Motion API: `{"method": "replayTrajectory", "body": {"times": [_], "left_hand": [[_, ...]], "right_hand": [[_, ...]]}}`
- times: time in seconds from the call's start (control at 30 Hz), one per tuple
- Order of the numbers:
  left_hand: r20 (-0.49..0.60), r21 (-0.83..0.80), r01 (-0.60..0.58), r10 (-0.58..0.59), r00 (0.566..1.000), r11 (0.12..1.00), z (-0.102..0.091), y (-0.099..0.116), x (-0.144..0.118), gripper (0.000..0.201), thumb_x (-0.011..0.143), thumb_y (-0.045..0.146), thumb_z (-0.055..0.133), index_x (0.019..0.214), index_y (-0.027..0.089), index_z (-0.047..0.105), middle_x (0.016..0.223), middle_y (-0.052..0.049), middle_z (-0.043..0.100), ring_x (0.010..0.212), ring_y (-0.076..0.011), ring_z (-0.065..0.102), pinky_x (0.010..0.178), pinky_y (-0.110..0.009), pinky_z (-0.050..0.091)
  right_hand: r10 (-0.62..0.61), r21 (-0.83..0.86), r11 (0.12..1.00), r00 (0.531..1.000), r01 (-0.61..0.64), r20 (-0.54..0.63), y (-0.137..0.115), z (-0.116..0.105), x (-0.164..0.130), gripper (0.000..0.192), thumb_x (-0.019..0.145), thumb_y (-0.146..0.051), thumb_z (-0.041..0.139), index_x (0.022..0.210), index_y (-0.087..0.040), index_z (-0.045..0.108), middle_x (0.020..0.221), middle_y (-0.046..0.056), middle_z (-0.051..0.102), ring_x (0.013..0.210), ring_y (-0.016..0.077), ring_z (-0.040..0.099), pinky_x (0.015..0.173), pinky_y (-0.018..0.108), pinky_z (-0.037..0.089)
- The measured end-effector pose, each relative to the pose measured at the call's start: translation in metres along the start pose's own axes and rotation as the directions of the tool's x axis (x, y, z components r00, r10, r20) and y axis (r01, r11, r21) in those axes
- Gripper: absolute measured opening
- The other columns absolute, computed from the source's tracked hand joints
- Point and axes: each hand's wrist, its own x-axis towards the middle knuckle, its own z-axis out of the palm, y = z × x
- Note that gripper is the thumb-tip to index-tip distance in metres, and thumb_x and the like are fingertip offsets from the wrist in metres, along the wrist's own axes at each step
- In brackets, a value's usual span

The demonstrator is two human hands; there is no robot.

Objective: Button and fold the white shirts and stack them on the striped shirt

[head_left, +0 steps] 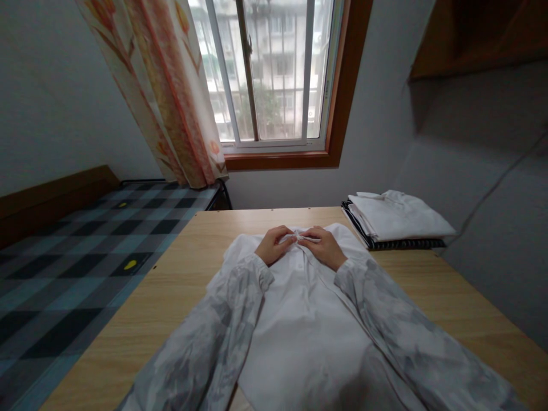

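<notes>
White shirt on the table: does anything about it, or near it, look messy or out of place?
Nothing stands out. The white shirt lies flat on the table, both hands pinching its collar. The folded stack sits neatly at the far right.

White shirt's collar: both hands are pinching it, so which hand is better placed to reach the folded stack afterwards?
Right, probably. The right hand sits nearer the folded white garments at the wooden table's right edge; the left hand would have to cross the white shirt.
</notes>
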Motion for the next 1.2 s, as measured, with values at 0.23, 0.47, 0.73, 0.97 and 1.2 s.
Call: {"method": "replayTrajectory", "body": {"times": [0.23,0.47,0.73,0.97,1.2], "left_hand": [[0.030,-0.062,0.056,-0.055,0.998,0.996,-0.001,0.000,0.000,0.030,0.096,0.047,0.070,0.094,0.018,0.076,0.093,-0.005,0.075,0.093,-0.0208,0.067,0.090,-0.033,0.052],[0.036,-0.067,0.067,-0.065,0.997,0.995,-0.001,0.000,-0.001,0.032,0.096,0.049,0.070,0.093,0.018,0.076,0.091,-0.005,0.074,0.091,-0.0204,0.065,0.088,-0.033,0.052],[0.066,-0.011,-0.043,0.044,0.997,0.999,0.000,0.007,0.001,0.036,0.099,0.050,0.067,0.093,0.017,0.077,0.092,-0.007,0.073,0.088,-0.0194,0.065,0.086,-0.032,0.050],[0.054,0.006,-0.040,0.039,0.998,0.999,-0.001,0.000,0.001,0.032,0.102,0.046,0.064,0.095,0.017,0.076,0.095,-0.007,0.072,0.092,-0.0201,0.065,0.088,-0.032,0.049],[0.060,0.021,-0.062,0.061,0.996,0.998,0.000,-0.001,0.001,0.029,0.102,0.043,0.063,0.094,0.017,0.075,0.092,-0.006,0.070,0.088,-0.0191,0.064,0.084,-0.031,0.048]], "right_hand": [[0.113,0.066,0.991,0.994,-0.113,-0.006,0.010,0.001,-0.002,0.026,0.089,-0.050,0.083,0.093,-0.024,0.082,0.095,0.006,0.079,0.092,0.0250,0.072,0.088,0.040,0.056],[0.102,0.113,0.988,0.993,-0.107,0.051,0.009,0.000,0.000,0.025,0.094,-0.048,0.075,0.098,-0.024,0.078,0.100,0.005,0.078,0.099,0.0249,0.071,0.094,0.040,0.055],[0.071,0.148,0.985,0.989,-0.090,0.127,0.018,0.002,-0.001,0.018,0.098,-0.042,0.067,0.102,-0.027,0.075,0.109,0.004,0.076,0.109,0.0258,0.069,0.099,0.040,0.055],[0.051,0.115,0.992,0.996,-0.058,0.070,0.015,0.002,-0.001,0.016,0.096,-0.040,0.071,0.102,-0.026,0.076,0.107,0.005,0.077,0.106,0.0251,0.070,0.101,0.040,0.054],[0.097,0.140,0.984,0.993,-0.106,0.070,0.019,0.004,0.000,0.021,0.092,-0.041,0.075,0.101,-0.023,0.078,0.105,0.007,0.079,0.102,0.0254,0.071,0.097,0.040,0.054]]}}
